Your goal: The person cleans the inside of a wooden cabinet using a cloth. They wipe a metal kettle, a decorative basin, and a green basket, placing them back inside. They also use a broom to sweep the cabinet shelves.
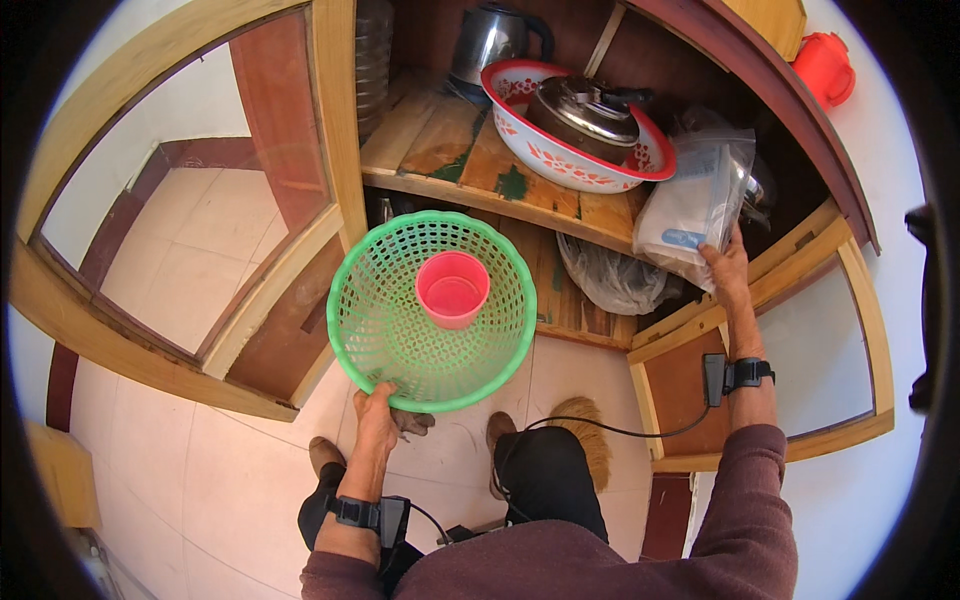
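Note:
My left hand (377,417) grips the near rim of a green perforated plastic basket (390,330), with a dark cloth-like bit (412,423) showing just below the rim. Inside the basket sits a pink plastic cup (452,289). On the right, my right hand (727,264) holds the lower corner of a clear zip bag (690,195) with white contents and a blue label. That bag is at the front edge of the upper wooden shelf (450,150), beside a red-rimmed white enamel basin (555,154). A lidded metal pot (585,112) rests in the basin.
An electric kettle (491,45) and a large clear plastic bottle (373,67) stand on the upper shelf. Below lies a grey plastic bag (611,277). Glazed cabinet doors stand open at left (334,112) and right (877,337). A straw broom head (589,435) is on the tiled floor.

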The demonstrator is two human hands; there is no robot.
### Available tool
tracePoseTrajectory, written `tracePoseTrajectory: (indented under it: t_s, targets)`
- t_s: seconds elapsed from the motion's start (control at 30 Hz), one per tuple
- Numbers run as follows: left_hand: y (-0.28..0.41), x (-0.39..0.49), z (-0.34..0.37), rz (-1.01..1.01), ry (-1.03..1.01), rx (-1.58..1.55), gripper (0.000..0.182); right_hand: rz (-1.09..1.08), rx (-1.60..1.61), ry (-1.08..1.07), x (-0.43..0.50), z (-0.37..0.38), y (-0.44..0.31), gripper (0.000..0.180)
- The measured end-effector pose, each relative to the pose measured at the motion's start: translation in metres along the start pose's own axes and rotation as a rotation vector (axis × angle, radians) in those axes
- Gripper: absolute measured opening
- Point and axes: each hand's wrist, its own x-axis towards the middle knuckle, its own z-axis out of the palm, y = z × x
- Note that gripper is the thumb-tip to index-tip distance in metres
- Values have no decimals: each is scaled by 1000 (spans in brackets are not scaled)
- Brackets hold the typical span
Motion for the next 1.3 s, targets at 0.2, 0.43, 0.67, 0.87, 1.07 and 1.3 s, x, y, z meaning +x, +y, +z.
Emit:
tracePoseTrajectory:
  t_s: [0.2,0.43,0.67,0.87,1.07,1.3]
  targets:
    - [-12,12,-5,46,-37,-47,32,92,-184,32,24,39,9,62]
    - [-5,6,-6,-5,-89,-164,33,200,228,1,-35,65,-1,69]
    - [-1,-1,5,23,-96,-190,35,444,160,-195,-156,121,33,54]
    - [-9,5,-3,-36,-193,-255,39,417,-245,-1294,-270,232,15,79]
    - [-20,13,-7,-11,-216,-249,40,666,146,-1157,-303,295,17,43]
    - [-13,7,-4,-243,-327,-399,44,737,375,-572,-274,236,39,16]
